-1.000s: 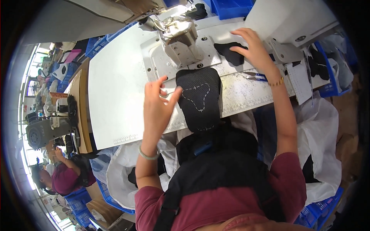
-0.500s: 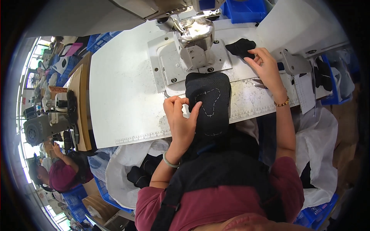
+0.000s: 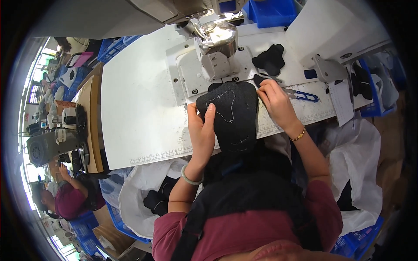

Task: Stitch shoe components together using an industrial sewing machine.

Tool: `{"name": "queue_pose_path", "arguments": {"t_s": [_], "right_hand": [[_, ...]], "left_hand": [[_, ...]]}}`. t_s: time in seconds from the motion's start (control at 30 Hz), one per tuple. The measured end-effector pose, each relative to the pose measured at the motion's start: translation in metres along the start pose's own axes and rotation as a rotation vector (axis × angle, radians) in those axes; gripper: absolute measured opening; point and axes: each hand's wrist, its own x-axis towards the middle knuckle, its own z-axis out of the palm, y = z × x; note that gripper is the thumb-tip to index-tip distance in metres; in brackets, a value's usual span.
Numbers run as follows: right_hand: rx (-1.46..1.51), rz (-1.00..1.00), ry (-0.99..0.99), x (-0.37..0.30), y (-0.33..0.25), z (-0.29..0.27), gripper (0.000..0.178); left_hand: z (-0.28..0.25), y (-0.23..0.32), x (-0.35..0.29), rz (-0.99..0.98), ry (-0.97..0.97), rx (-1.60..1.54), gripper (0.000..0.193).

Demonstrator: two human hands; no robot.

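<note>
A black fabric panel [image 3: 241, 115] with a white dashed outline lies at the table's front edge, just before the sewing machine's [image 3: 216, 61] raised work arm. My left hand [image 3: 201, 135] grips its left edge, thumb on top and fingers underneath. To the right of the panel, my right hand [image 3: 278, 104] pinches a small black fabric piece [image 3: 257, 79] between thumb and fingers. Farther back, a loose stack of black fabric cutouts [image 3: 271, 60] rests on the table. Blue-handled thread snips [image 3: 303, 95] lie beside my right hand.
A white worktable [image 3: 135, 95] with a ruler strip [image 3: 161, 155] along its front carries the machine. White sacks [image 3: 135, 195] holding black pieces hang below on both sides. Blue bins [image 3: 272, 13] stand behind. At far left, a co-worker [image 3: 65, 198] sits by another machine.
My right hand has come from the cutouts toward the panel, now with a small black piece. The snips are uncovered. My left hand has taken the panel's edge and shifted it slightly left.
</note>
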Motion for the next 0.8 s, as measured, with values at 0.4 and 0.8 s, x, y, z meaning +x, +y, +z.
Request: {"name": "queue_pose_path", "arguments": {"t_s": [0.4, 0.8], "right_hand": [[0.277, 0.324, -0.007, -0.006, 0.014, -0.014, 0.040], [0.155, 0.511, 0.060, 0.009, 0.023, -0.047, 0.037]], "left_hand": [[-0.001, 0.000, 0.002, -0.004, 0.009, -0.016, 0.017], [-0.005, -0.003, 0.000, -0.028, 0.035, -0.014, 0.018]]}}
